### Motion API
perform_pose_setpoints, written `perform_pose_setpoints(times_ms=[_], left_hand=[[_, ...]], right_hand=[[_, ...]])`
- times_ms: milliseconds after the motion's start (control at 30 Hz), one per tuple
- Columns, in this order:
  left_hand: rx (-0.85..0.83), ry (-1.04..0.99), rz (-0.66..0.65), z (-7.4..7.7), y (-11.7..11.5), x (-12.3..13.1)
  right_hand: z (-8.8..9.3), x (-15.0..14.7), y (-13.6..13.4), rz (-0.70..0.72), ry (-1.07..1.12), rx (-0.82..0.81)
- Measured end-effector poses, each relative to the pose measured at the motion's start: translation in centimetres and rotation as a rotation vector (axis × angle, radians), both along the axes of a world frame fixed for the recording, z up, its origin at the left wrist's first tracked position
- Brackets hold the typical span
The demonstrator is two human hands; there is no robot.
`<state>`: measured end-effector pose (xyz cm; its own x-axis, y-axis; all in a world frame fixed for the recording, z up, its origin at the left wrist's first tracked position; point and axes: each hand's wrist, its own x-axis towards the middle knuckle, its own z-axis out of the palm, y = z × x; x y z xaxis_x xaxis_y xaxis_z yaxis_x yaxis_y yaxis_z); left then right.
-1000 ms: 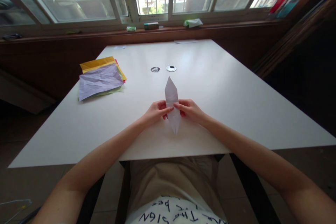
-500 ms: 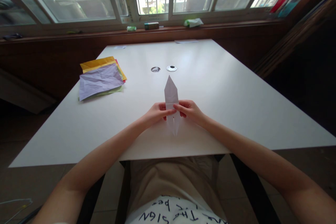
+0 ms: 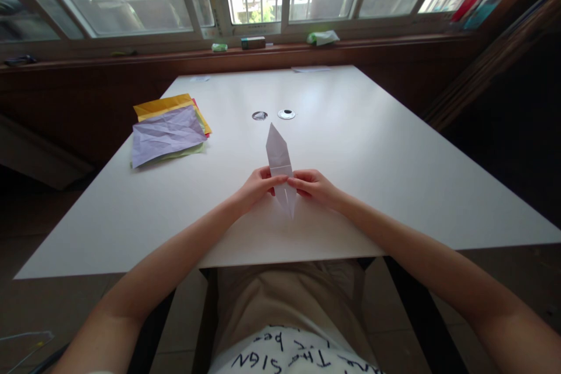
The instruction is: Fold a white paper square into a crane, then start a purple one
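A narrow piece of folded white paper is held up over the near middle of the table. Its far end comes to a point, a crease crosses it halfway, and its near end tapers with a slit in it. My left hand pinches it from the left, thumb lying across the front and fingers behind. From the other side my right hand grips its right edge between thumb and fingers, close to my left thumb. The paper tilts with its far tip toward the left.
A white table fills the middle. On its left lies a stack of coloured paper sheets, purple on top, yellow beneath. Two round holes are set toward the back. Small items, including a little box, stand on the windowsill.
The folded paper has turned, its far tip swinging to the left. Both hands have shifted slightly left and away from me, still holding it.
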<state>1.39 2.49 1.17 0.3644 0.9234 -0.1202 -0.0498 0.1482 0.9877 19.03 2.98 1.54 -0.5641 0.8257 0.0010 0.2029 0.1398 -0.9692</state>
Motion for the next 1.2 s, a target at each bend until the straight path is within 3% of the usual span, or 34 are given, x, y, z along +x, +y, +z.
perform_pose_setpoints(times_ms=[567,800,1200], left_hand=[[0.047,-0.037,0.169,-0.3,0.0,0.3],[0.065,-0.065,0.322,-0.5,0.6,0.0],[0.107,-0.087,0.371,-0.4,0.4,0.1]], right_hand=[[0.5,-0.2,-0.1,-0.051,-0.036,-0.031],[0.6,0.0,-0.2,0.03,-0.034,-0.097],[1.0,-0.1,-0.2,0.052,-0.079,-0.135]])
